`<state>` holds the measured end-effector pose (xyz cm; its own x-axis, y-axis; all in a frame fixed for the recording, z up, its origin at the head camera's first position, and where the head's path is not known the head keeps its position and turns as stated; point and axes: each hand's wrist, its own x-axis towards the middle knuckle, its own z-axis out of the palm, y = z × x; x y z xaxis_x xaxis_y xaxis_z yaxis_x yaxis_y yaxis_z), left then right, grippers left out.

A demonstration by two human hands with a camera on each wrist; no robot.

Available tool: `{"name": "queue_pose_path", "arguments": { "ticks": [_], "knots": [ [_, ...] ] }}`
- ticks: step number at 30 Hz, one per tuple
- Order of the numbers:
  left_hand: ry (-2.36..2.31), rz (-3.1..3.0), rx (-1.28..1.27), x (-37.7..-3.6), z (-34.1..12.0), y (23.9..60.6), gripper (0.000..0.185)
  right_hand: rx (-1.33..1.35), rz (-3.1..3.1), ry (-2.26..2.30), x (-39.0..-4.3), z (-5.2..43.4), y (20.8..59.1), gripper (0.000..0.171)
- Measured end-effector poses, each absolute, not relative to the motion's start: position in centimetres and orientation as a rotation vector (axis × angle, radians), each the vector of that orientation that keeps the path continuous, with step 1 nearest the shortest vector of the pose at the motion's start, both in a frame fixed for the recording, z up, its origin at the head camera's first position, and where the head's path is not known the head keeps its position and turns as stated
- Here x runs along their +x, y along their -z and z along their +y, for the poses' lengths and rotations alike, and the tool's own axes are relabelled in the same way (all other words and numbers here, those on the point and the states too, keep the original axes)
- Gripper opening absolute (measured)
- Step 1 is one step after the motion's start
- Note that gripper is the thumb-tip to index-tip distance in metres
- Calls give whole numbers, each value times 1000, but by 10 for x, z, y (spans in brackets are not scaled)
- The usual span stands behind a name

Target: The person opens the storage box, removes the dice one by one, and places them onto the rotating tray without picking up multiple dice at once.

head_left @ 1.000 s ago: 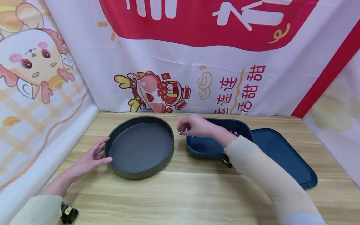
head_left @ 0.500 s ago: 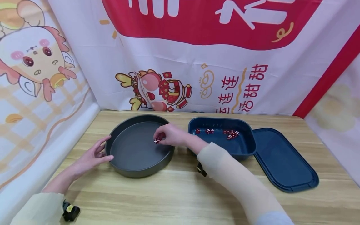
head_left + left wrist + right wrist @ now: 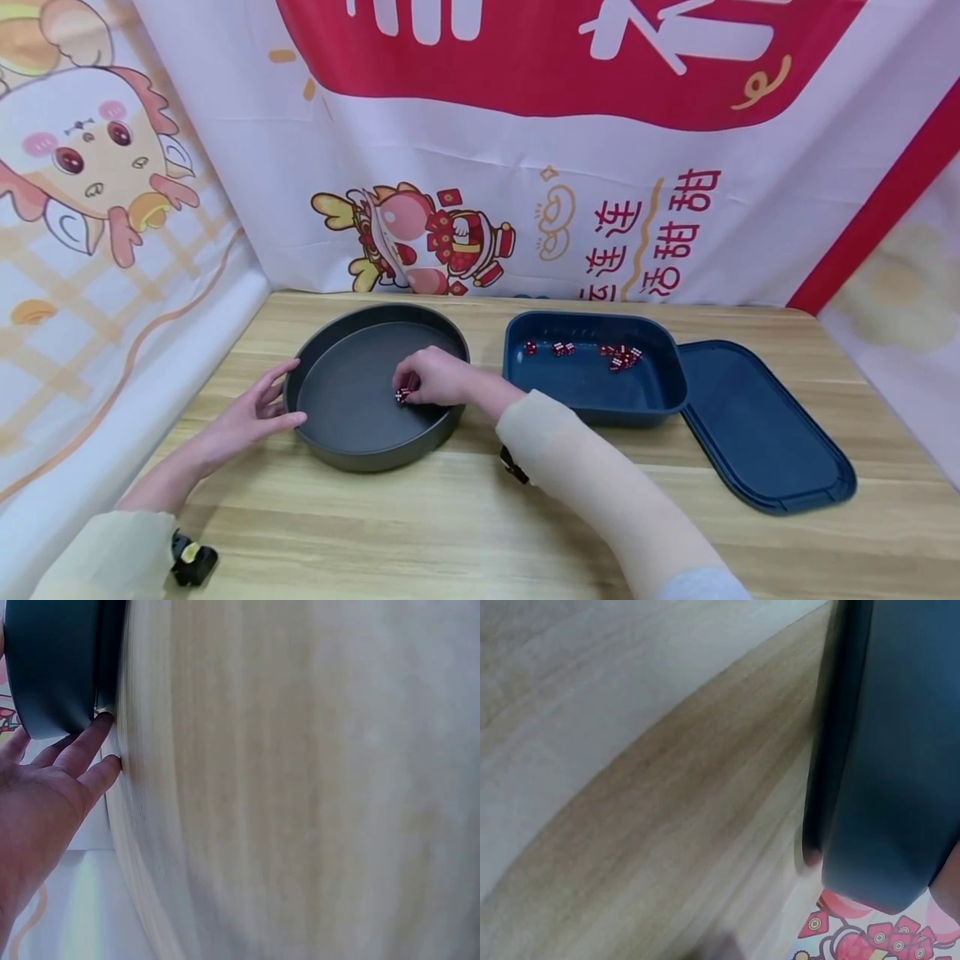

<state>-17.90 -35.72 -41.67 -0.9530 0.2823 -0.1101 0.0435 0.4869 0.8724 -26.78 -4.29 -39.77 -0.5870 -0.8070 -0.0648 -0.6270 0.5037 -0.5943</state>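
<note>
**Red Dice Held Low Over the Round Pan**

Far left – left hand flat on the wooden table, fingers straight and loose, fingertips touching the outside wall of the round grey pan. Nothing held there.

Next, inside the pan – right hand reached in over the right rim, fingers curled, pinching small red dice with white dots. Dice down low near the pan floor, at the fingertips. Could not tell how many, too small. Could not tell if touching the floor or just above it.

Right of the pan, near but apart – blue tub, open on top. More red dice sitting along its far side, some in a little bunch, some alone.

Far right – blue lid lying flat on the table, just beside the tub.

Behind it all – white and red cloth with cartoon pictures, hung like a wall.
</note>
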Motion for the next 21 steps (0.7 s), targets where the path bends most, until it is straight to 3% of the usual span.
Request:
{"name": "queue_pose_path", "arguments": {
  "ticks": [12, 21],
  "knots": [
    [-1437, 2510, 285, -177, -357, 417, 86, -1206, 2464, 726, -265, -40, 396, 14],
    [-1438, 2517, 300, -177, -356, 417, 85, -1180, 2426, 857, -265, -11, 378, 22]
  ]
}}
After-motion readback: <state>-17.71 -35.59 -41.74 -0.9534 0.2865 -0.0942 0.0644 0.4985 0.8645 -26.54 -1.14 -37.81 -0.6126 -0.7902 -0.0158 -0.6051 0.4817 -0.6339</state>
